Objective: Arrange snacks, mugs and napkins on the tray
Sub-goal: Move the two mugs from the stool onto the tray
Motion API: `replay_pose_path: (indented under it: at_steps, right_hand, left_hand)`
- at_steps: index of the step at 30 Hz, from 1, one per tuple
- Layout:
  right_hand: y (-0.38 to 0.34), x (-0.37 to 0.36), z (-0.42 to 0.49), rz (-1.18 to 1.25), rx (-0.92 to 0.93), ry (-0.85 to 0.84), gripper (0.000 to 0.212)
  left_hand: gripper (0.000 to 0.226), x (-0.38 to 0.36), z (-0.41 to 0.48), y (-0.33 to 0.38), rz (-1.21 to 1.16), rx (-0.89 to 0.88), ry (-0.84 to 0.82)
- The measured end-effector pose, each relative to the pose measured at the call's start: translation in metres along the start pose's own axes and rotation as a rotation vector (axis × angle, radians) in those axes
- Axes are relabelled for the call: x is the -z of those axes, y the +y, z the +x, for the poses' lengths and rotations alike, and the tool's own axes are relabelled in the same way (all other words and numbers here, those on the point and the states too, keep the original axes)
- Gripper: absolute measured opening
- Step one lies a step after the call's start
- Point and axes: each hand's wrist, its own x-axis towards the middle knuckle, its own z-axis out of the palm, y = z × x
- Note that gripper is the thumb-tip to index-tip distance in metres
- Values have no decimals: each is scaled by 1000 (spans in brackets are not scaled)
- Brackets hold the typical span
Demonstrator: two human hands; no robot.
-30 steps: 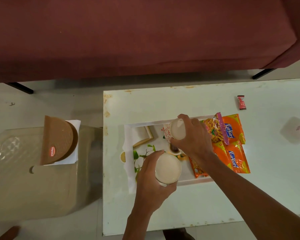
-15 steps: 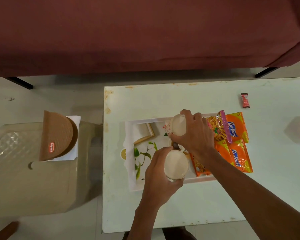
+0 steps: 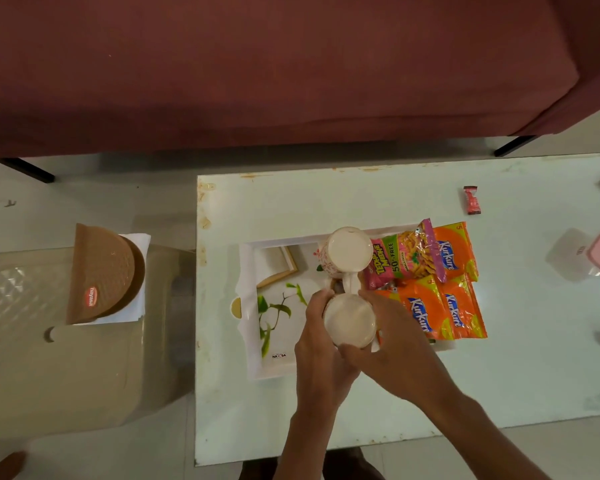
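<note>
We hold the near mug point(image 3: 350, 320) w/ both hands: left hand point(image 3: 321, 344) wrapped on its left side, right hand point(image 3: 392, 341) cupped on its right side, fingers curled against the wall. The mug is over the near-centre part of the tray point(image 3: 253, 341), mouth facing the camera; contact w/ the tray floor cannot be told.

The far mug point(image 3: 349, 252) stands free at the tray's far edge, approx. centre, handle pointing toward the near mug, just beside it.

Snack packs occupy the tray's right end: a pink pack point(image 3: 404, 259) next to the far mug, orange packs point(image 3: 447, 299) partly overhanging the right edge.

The tray sits near the table's point(image 3: 499, 375) left edge. A small red wrapper point(image 3: 471, 199) lies well apart, toward the far edge.

Left of the table, on a plastic stool point(image 3: 66, 368): a white napkin stack point(image 3: 137, 271) under a brown holder point(image 3: 101, 275).
</note>
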Motion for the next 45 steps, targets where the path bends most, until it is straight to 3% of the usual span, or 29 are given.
replay_pose_path:
  at_steps: [10, 22, 45]
  right_hand:
    - [5, -17, 9, -133, -23, 104, 80]
    - [16, -19, 13, -175, 14, 16, 88]
    - [16, -16, 15, -196, 112, 33, 86]
  left_hand:
    - [81, -21, -18, -3, 54, 21, 158]
    - [93, -20, -25, -29, 14, 51, 49]
    - [67, -3, -23, -40, 14, -31, -3]
